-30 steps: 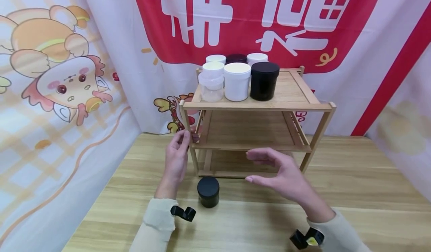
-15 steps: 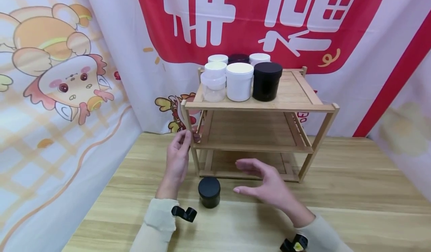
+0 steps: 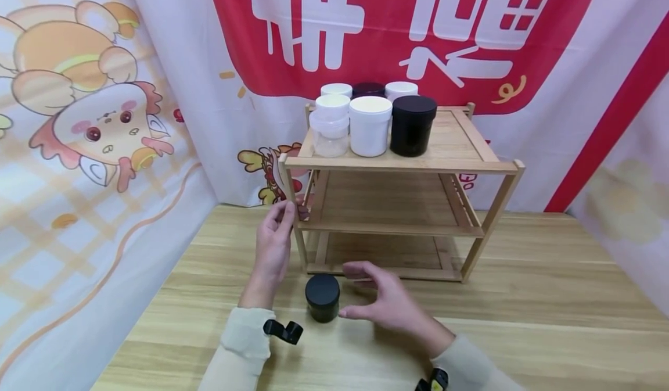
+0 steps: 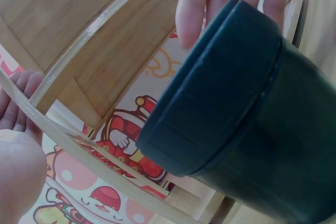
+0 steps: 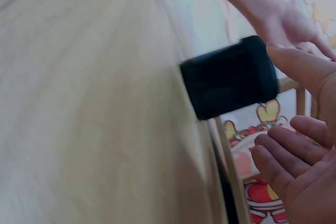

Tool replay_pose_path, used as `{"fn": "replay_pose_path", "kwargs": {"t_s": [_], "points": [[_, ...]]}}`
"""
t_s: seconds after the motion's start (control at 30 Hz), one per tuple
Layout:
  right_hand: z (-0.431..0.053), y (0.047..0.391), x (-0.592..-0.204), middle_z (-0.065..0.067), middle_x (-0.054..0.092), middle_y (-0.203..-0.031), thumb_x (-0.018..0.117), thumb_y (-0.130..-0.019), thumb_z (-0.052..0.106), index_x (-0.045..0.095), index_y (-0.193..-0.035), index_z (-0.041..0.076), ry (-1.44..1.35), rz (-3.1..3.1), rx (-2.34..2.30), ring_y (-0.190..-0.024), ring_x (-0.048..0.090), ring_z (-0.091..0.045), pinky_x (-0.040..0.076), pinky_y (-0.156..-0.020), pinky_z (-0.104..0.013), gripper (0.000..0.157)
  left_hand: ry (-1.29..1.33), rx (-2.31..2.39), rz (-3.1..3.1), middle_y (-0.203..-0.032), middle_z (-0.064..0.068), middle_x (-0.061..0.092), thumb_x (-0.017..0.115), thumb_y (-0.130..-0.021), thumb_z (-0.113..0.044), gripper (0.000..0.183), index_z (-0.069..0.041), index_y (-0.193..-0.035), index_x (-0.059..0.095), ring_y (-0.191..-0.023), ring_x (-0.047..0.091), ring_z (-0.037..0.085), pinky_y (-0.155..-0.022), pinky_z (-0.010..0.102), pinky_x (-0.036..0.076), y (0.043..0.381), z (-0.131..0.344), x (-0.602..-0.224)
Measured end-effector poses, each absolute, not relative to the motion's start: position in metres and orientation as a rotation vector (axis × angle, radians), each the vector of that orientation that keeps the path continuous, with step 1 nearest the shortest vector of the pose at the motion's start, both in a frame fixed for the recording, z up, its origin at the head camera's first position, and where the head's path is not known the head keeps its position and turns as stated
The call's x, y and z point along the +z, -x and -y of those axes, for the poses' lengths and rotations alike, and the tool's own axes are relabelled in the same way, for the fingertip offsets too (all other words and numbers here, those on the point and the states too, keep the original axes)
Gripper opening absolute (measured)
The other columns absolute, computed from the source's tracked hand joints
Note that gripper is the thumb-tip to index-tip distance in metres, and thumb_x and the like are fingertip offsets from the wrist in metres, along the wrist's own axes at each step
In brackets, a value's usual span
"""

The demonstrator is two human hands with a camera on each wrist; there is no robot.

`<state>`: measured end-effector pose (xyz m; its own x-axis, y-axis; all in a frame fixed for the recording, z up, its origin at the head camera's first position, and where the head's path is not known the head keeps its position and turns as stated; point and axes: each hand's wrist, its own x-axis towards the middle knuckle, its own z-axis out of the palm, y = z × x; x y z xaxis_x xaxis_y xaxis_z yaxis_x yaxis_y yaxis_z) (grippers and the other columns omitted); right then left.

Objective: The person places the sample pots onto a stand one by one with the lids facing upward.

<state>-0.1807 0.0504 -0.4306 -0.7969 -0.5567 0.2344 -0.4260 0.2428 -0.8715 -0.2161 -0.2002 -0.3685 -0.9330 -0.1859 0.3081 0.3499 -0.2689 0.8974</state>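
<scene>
A black lidded jar (image 3: pixel 322 299) stands upright on the table in front of a three-tier wooden shelf rack (image 3: pixel 407 163). My left hand (image 3: pixel 273 246) grips the rack's front left post at middle-shelf height, with fingertips showing past the post. Just right of the jar, my right hand (image 3: pixel 389 302) has thumb and fingers spread apart, thumb tip right at the jar's side. In the right wrist view the same jar (image 5: pixel 228 80) lies beyond the right thumb, with nothing in the palm. The left wrist view has the jar (image 4: pixel 231 98) large in front, right-hand fingers (image 4: pixel 191 9) behind its lid.
On the rack's top shelf, toward the left, stand several jars: a white jar (image 3: pixel 370 128), a black jar (image 3: pixel 413 127), a clear one (image 3: pixel 330 135) and others behind. Printed curtains (image 3: pixel 172 48) hang behind and at the left. The wooden table (image 3: pixel 564 286) extends to the right.
My right hand has moved left and nearer, from in front of the rack to beside the black jar, fingers still spread. The left hand stays on the post.
</scene>
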Motion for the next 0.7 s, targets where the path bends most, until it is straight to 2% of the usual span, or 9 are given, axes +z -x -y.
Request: {"fn": "replay_pose_path", "kwargs": {"t_s": [0.23,0.47,0.7], "points": [[-0.036,0.179,-0.438,-0.011,0.065,-0.151,0.099,-0.077,0.035,0.051,-0.155,0.008,0.990,-2.413,-1.550,-0.133,0.068,-0.030,0.053,-0.116,-0.048,0.096,0.204,-2.257,1.635,-0.135,0.008,0.066,0.057,-0.113,-0.024,0.015,-0.017,-0.119,0.069,-0.123,0.060,0.015,-0.112,0.023,0.049,0.216,0.201,-0.369],[-0.029,0.181,-0.440,-0.008,0.064,-0.152,0.099,-0.077,0.037,0.052,-0.156,0.012,0.941,-2.410,-1.533,-0.132,0.068,-0.029,0.054,-0.115,-0.049,0.096,0.207,-2.262,1.634,-0.140,0.015,0.064,0.057,-0.113,-0.024,0.015,-0.016,-0.119,0.069,-0.122,0.061,0.015,-0.112,0.023,0.048,0.216,0.199,-0.368],[-0.024,0.181,-0.443,-0.007,0.064,-0.153,0.099,-0.077,0.038,0.053,-0.155,0.013,0.941,-2.404,-1.524,-0.130,0.069,-0.029,0.055,-0.113,-0.049,0.094,0.209,-2.251,1.638,-0.132,0.004,0.068,0.055,-0.114,-0.023,0.024,-0.006,-0.127,0.065,-0.122,0.061,0.015,-0.113,0.024,0.048,0.216,0.200,-0.369]]}}
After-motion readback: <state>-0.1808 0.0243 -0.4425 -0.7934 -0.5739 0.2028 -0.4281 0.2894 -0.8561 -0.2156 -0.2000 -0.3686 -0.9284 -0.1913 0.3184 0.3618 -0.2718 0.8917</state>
